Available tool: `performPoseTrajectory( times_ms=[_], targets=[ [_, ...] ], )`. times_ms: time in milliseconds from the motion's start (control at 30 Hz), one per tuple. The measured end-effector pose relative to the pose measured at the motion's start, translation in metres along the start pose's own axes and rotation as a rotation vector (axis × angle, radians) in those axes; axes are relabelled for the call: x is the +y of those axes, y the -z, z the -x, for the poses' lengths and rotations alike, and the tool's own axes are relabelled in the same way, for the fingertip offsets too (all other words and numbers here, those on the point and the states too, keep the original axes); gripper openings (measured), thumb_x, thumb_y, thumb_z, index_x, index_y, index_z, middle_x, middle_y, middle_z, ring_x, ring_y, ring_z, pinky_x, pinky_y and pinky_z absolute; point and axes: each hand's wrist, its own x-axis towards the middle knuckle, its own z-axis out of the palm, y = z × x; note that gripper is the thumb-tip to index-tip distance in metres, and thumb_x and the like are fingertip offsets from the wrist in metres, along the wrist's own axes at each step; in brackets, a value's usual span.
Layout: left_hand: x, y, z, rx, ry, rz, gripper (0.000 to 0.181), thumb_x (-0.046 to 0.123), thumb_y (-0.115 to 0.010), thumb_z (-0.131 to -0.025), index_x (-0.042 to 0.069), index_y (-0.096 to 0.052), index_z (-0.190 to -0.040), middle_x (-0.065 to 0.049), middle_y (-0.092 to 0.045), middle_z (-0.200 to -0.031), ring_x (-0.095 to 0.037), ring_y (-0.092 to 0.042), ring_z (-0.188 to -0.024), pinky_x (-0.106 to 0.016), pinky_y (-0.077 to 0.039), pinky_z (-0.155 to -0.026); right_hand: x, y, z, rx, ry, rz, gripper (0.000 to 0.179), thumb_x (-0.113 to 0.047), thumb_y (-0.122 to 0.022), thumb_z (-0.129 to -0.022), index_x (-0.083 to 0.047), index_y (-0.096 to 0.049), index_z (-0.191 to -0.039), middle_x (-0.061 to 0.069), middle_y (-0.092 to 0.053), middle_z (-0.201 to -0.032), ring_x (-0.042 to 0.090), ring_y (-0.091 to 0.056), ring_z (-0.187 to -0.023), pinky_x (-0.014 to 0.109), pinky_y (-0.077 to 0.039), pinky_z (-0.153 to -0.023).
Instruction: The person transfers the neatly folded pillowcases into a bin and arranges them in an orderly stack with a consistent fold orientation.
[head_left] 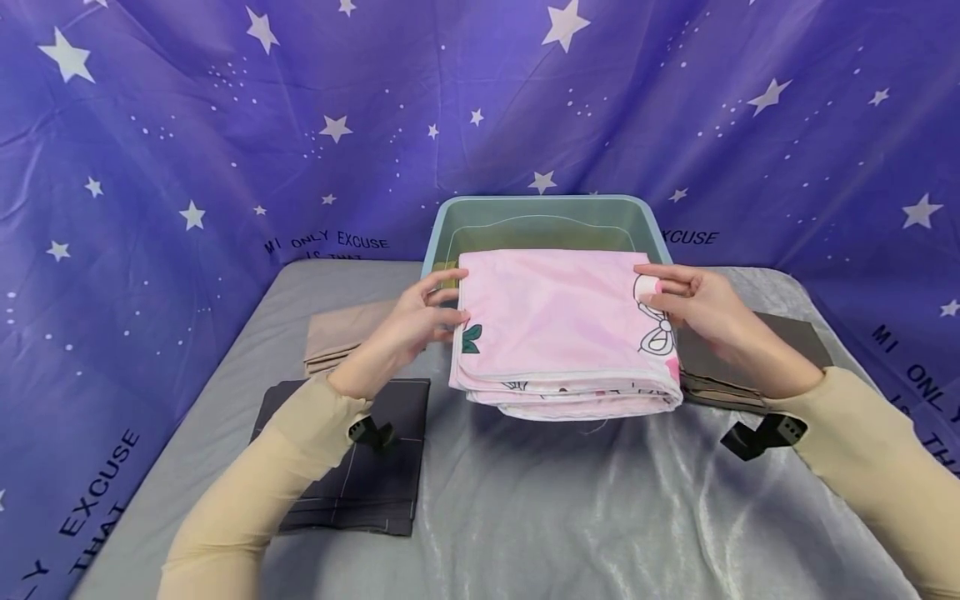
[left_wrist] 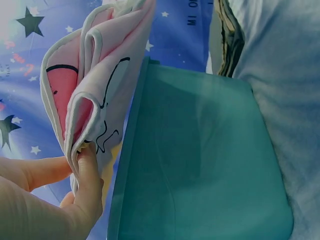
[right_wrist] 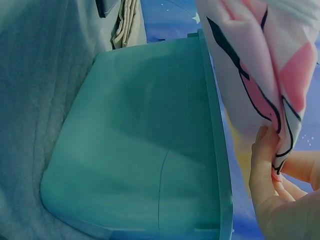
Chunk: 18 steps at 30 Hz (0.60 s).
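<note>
head view, pink cloth (head_left: 551, 317), between hands (head_left: 420, 315) (head_left: 701, 304)

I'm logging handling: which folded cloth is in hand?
The pink printed folded cloth, held by the left hand and right hand; the beige folded cloth, charcoal thin-lined cloth and dark brown cloth lie on the grey velvety sheet.

We've got long sleeves on, lt. beige & plain: L sleeve (head_left: 258, 475) and R sleeve (head_left: 870, 454), both fairly snug, w/ soft creases, esp. nr the L elbow. Cuffs end abt. at the wrists; the L one looks a bit puckered at its edge. Below ea. wrist sits a small blk unit, L cam (head_left: 362, 430) and R cam (head_left: 790, 430), ea. w/ a few tiny pale dots and an angular blk block jutting inward. Our L grip (head_left: 422, 312) and R grip (head_left: 702, 305) are bare.
</note>
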Motion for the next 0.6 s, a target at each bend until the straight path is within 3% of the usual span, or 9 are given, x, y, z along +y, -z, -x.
performPoseTrajectory(
  times_ms=[133,367,600],
  targets=[
    [0.004,0.0,-0.006,0.009,0.017,-0.012,0.058,-0.013,-0.053,-0.079,0.014,-0.043,-0.129,-0.012,-0.05,-0.12,-0.013,-0.056,-0.076,-0.026,-0.048,-0.057,-0.004,0.001,-0.005,0.002,-0.03,0.024,0.044,-0.012,-0.064,-0.081,-0.011,-0.052,-0.123,-0.018,-0.065,-0.082,0.004,-0.06,-0.065,0.021,-0.05,-0.058],
    [0.013,-0.001,-0.017,0.019,0.045,-0.062,0.058,-0.012,-0.052,-0.08,0.015,-0.041,-0.13,-0.013,-0.05,-0.122,-0.014,-0.055,-0.075,-0.025,-0.047,-0.056,-0.01,0.001,-0.014,0.038,-0.075,0.039,0.035,-0.013,-0.066,-0.08,-0.02,-0.058,-0.113,-0.018,-0.064,-0.081,0.002,-0.059,-0.067,0.021,-0.05,-0.06],
    [0.021,0.001,-0.028,0.022,0.066,-0.087,0.057,-0.012,-0.051,-0.081,0.016,-0.042,-0.13,-0.011,-0.051,-0.121,-0.013,-0.055,-0.073,-0.024,-0.046,-0.055,-0.015,0.005,-0.027,0.025,-0.101,0.091,0.047,-0.013,-0.064,-0.081,-0.009,-0.049,-0.125,-0.019,-0.064,-0.079,0.001,-0.056,-0.062,0.018,-0.046,-0.055]
  ],
)
